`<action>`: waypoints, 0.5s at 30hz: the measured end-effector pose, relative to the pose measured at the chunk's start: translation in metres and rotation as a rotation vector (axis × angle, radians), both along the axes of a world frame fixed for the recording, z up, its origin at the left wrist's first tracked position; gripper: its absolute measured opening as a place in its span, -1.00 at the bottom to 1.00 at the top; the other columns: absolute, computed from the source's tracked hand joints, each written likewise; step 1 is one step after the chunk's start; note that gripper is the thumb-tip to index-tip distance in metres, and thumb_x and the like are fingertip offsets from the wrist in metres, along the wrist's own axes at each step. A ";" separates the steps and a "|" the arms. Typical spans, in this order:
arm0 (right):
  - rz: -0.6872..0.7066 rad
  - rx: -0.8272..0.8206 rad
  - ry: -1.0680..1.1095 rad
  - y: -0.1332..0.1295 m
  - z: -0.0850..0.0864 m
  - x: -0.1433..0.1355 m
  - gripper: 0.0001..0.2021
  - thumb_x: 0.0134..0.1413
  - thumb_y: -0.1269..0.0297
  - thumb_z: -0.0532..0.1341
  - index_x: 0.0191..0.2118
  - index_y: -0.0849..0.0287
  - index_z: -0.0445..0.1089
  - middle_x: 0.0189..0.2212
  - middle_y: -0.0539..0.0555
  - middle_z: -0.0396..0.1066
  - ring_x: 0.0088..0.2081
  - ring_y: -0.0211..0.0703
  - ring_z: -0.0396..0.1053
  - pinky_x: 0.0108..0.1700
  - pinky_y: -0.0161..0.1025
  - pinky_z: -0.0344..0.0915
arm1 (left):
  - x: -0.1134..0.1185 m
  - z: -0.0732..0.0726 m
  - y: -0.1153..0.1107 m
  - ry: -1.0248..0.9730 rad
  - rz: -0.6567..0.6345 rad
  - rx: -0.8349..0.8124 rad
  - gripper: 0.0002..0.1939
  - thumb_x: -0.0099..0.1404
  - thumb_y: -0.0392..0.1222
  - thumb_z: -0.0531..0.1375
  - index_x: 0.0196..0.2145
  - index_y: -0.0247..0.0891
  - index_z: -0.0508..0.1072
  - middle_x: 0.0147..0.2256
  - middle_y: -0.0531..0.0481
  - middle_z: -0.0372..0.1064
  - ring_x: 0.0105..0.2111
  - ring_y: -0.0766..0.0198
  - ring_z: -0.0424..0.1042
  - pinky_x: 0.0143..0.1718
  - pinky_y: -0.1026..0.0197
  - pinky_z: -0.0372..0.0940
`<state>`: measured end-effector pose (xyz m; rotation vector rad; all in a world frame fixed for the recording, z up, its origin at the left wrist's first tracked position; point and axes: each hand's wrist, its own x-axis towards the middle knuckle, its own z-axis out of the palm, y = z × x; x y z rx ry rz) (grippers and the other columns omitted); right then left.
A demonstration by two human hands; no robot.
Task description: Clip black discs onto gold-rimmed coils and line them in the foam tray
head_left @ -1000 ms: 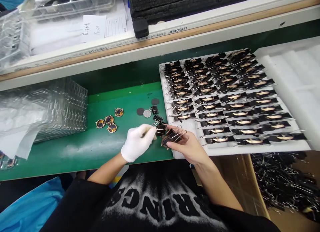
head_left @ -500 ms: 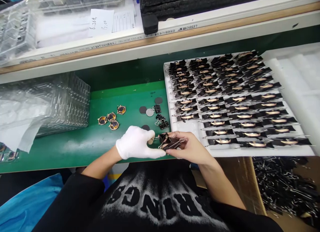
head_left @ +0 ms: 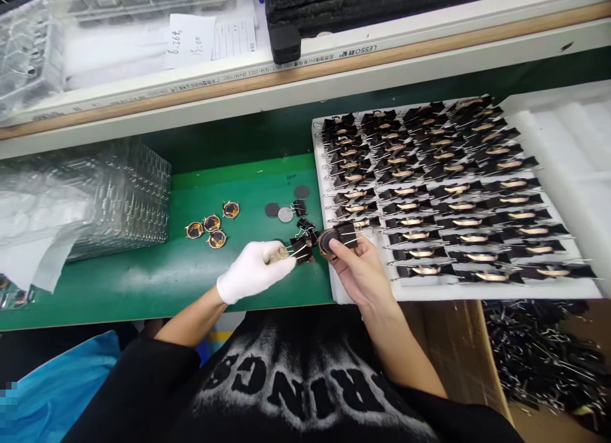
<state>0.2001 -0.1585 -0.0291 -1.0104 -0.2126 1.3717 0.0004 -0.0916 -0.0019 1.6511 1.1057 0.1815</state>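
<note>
Right hand (head_left: 365,271), 4 o'clock: fingertips behind round dark piece (head_left: 328,240) out of my sight. Left hand (head_left: 255,271), 7 o'clock: grip covers part of handles of clip (head_left: 301,249); I see only sliver of dark disc (head_left: 277,242) behind it. Print on form (head_left: 235,37), 11 o'clock, too small for me. Left edge cuts clear tray stack (head_left: 143,201), 9 o'clock, blue cloth (head_left: 81,386), 8 o'clock. Top edge cuts black foam block (head_left: 382,10), 1 o'clock. Right edge cuts clip heap (head_left: 539,354), 4 o'clock.
</note>
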 end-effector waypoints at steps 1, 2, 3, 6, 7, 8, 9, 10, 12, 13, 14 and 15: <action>0.004 -0.006 0.027 0.001 0.000 -0.002 -0.66 -0.25 0.29 0.61 -0.29 0.11 0.56 -0.35 -0.03 0.62 -0.34 -0.27 0.54 -0.24 -0.35 0.50 | 0.000 -0.003 -0.002 -0.035 0.009 -0.024 -0.65 0.29 0.07 0.17 -0.48 -0.24 0.26 -0.56 0.17 0.11 -0.53 0.42 0.06 -0.52 0.32 0.03; 0.014 -0.013 0.045 0.002 -0.001 -0.004 -0.66 -0.26 0.29 0.61 -0.29 0.12 0.56 -0.34 -0.02 0.62 -0.33 -0.26 0.55 -0.25 -0.36 0.50 | 0.000 -0.005 -0.004 -0.059 0.017 -0.037 -0.65 0.28 0.06 0.18 -0.48 -0.24 0.26 -0.55 0.17 0.11 -0.53 0.43 0.06 -0.52 0.32 0.03; 0.027 -0.021 0.056 0.003 -0.001 -0.005 -0.65 -0.26 0.29 0.61 -0.29 0.12 0.56 -0.34 -0.01 0.62 -0.33 -0.25 0.55 -0.26 -0.36 0.50 | 0.001 -0.007 -0.006 -0.074 0.026 -0.040 -0.65 0.28 0.05 0.18 -0.48 -0.25 0.25 -0.56 0.17 0.10 -0.53 0.43 0.06 -0.52 0.32 0.03; 0.050 -0.033 0.049 0.002 -0.004 -0.007 -0.62 -0.27 0.29 0.62 -0.26 0.12 0.55 -0.32 0.00 0.63 -0.33 -0.23 0.55 -0.23 -0.30 0.52 | 0.004 -0.011 -0.009 -0.076 0.047 -0.029 -0.64 0.28 0.04 0.19 -0.51 -0.25 0.24 -0.57 0.18 0.09 -0.53 0.44 0.04 -0.53 0.33 0.01; 0.053 -0.032 0.036 0.002 -0.005 -0.007 -0.61 -0.27 0.28 0.62 -0.25 0.12 0.55 -0.32 0.00 0.63 -0.34 -0.22 0.56 -0.21 -0.28 0.53 | 0.005 -0.012 -0.009 -0.071 0.049 -0.033 -0.63 0.29 0.04 0.19 -0.51 -0.25 0.24 -0.58 0.18 0.09 -0.54 0.44 0.04 -0.53 0.33 0.00; 0.056 -0.033 0.023 0.001 -0.006 -0.007 -0.61 -0.27 0.28 0.62 -0.25 0.12 0.55 -0.32 0.00 0.63 -0.34 -0.22 0.56 -0.19 -0.26 0.53 | 0.005 -0.012 -0.009 -0.067 0.047 -0.042 -0.63 0.29 0.05 0.20 -0.51 -0.25 0.25 -0.58 0.18 0.08 -0.54 0.44 0.04 -0.54 0.34 -0.01; 0.058 -0.035 0.013 0.001 -0.007 -0.007 -0.61 -0.27 0.28 0.62 -0.25 0.12 0.55 -0.32 0.00 0.63 -0.34 -0.22 0.56 -0.18 -0.25 0.53 | 0.006 -0.012 -0.009 -0.065 0.042 -0.053 -0.62 0.29 0.05 0.20 -0.52 -0.26 0.25 -0.59 0.18 0.08 -0.55 0.44 0.04 -0.54 0.34 -0.02; 0.058 -0.041 0.007 0.000 -0.008 -0.007 -0.61 -0.28 0.27 0.62 -0.26 0.12 0.55 -0.32 0.00 0.63 -0.34 -0.22 0.55 -0.18 -0.25 0.53 | 0.006 -0.013 -0.009 -0.068 0.037 -0.062 -0.61 0.29 0.05 0.20 -0.53 -0.26 0.25 -0.59 0.18 0.07 -0.55 0.45 0.03 -0.55 0.34 -0.02; 0.063 -0.056 0.002 0.000 -0.010 -0.008 -0.62 -0.29 0.26 0.62 -0.29 0.13 0.54 -0.34 -0.01 0.62 -0.35 -0.22 0.55 -0.19 -0.26 0.52 | 0.006 -0.013 -0.009 -0.083 0.025 -0.071 -0.59 0.29 0.05 0.21 -0.55 -0.26 0.22 -0.60 0.18 0.05 -0.55 0.45 0.02 -0.55 0.35 -0.03; 0.062 -0.062 0.000 0.000 -0.010 -0.009 -0.63 -0.29 0.25 0.62 -0.31 0.13 0.54 -0.35 -0.01 0.62 -0.35 -0.22 0.54 -0.19 -0.25 0.52 | 0.005 -0.012 -0.009 -0.091 0.022 -0.069 -0.59 0.29 0.04 0.21 -0.55 -0.26 0.22 -0.60 0.18 0.05 -0.55 0.46 0.02 -0.55 0.35 -0.03; 0.061 -0.063 -0.005 0.000 -0.011 -0.010 -0.63 -0.29 0.24 0.62 -0.32 0.14 0.53 -0.36 0.00 0.61 -0.35 -0.21 0.54 -0.18 -0.24 0.51 | 0.004 -0.012 -0.009 -0.097 0.018 -0.064 -0.59 0.29 0.04 0.21 -0.55 -0.26 0.22 -0.60 0.18 0.05 -0.55 0.46 0.02 -0.55 0.35 -0.03; 0.064 -0.060 -0.014 0.000 -0.011 -0.012 -0.64 -0.29 0.23 0.62 -0.33 0.14 0.53 -0.36 0.00 0.61 -0.35 -0.21 0.54 -0.16 -0.23 0.51 | 0.003 -0.012 -0.010 -0.100 0.016 -0.056 -0.59 0.29 0.03 0.21 -0.56 -0.26 0.22 -0.60 0.19 0.06 -0.56 0.46 0.02 -0.56 0.35 -0.03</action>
